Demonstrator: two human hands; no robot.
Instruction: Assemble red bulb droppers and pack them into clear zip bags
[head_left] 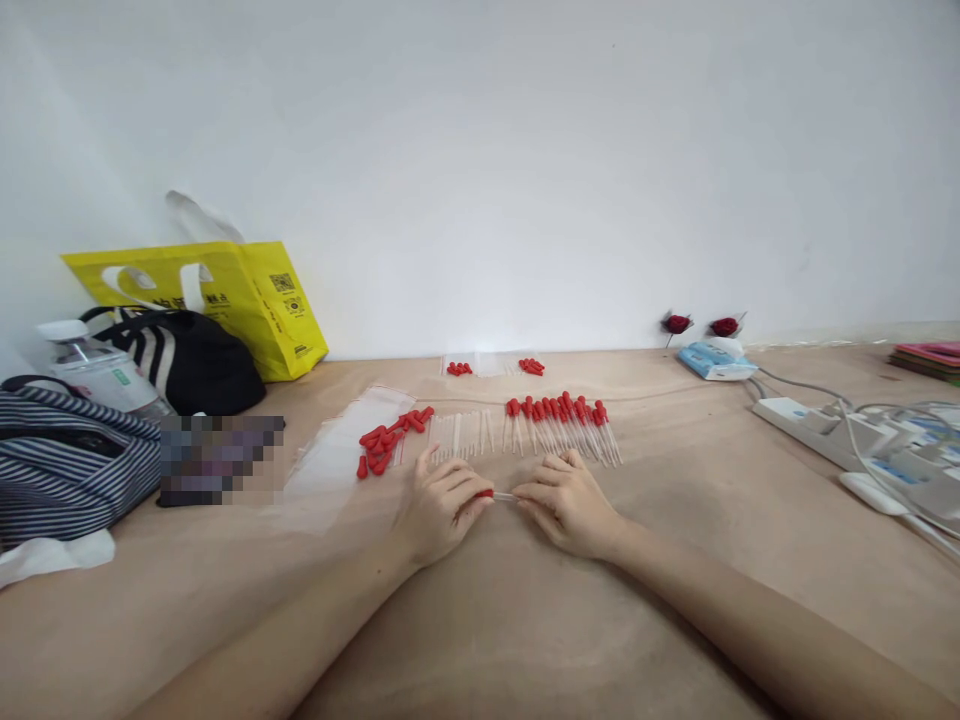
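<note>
My left hand (444, 505) pinches a red rubber bulb (486, 493). Between the two hands runs a clear dropper tube (505, 497), its right part gripped by my right hand (566, 503). The tube's left end meets the bulb; how far it sits inside is hidden. Just beyond my left hand lie loose red bulbs (381, 446), partly on clear plastic bags (330, 450). Bare clear tubes (459, 433) lie in a row behind the hands. To their right is a row of tubes with red bulbs on them, the droppers (562, 415).
Near the wall lies a bag with red bulbs (532, 367). A yellow bag (289, 310), a black bag (210, 360), a bottle (105, 370) and a striped pouch (82, 460) crowd the left. At right are a tissue pack (716, 362) and a power strip (806, 430) with cables.
</note>
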